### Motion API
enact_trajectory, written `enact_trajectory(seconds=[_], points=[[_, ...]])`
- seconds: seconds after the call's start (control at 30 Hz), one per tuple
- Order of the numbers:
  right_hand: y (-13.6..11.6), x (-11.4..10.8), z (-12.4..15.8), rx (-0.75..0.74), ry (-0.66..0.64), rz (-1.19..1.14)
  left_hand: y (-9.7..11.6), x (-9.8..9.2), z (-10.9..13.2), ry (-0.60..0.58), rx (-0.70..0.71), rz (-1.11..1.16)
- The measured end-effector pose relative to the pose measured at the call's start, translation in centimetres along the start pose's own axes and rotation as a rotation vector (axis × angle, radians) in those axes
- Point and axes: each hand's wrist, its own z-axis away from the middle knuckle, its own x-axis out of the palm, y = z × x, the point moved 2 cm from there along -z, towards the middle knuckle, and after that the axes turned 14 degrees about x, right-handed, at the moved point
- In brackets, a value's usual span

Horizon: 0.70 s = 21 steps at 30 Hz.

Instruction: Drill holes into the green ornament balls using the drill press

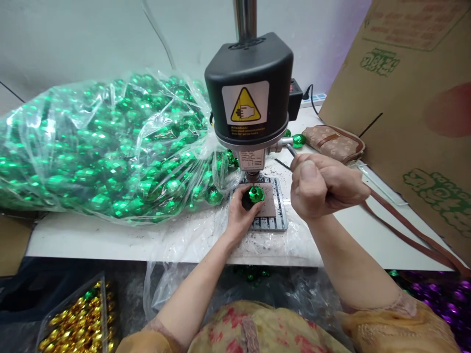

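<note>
A small bench drill press [213,93] with a black motor housing and a yellow warning label stands in the middle of the head view. My left hand [241,208] grips a shiny green faceted bauble [256,194] between thumb and fingers, right under the chuck [252,177]. Whether the drill bit touches the bauble cannot be made out. Beneath lies the slotted metal base [280,215] with a brownish square pad [270,208]. My right hand [326,186] is closed in a fist around the feed lever [292,150], whose end is hidden inside it.
A big clear plastic bag [110,147] of green baubles fills the left of the white table [110,240]. At right are a brown purse [333,143], its strap and a cardboard box [415,122]. Gold baubles [77,318] and purple baubles [447,299] sit below table level.
</note>
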Motion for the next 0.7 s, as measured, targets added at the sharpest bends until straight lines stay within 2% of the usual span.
enact_trajectory(seconds=[0.37, 0.43, 0.6, 0.7], points=[[0.1, -0.7, 1.0, -0.029, -0.063, 0.016, 0.0, 0.0, 0.0, 0.006, 0.015, 0.007], [-0.5, -0.4, 0.4, 0.037, -0.04, 0.044, 0.0, 0.0, 0.0, 0.008, 0.017, 0.005], [-1.6, 1.1, -3.5, 0.409, 0.02, 0.172, 0.2, 0.3, -0.1, 0.023, -0.003, 0.013], [-1.2, 1.6, -5.2, 0.459, -0.019, 0.174, 1.1, -0.4, 0.7, 0.118, 0.027, -0.067]])
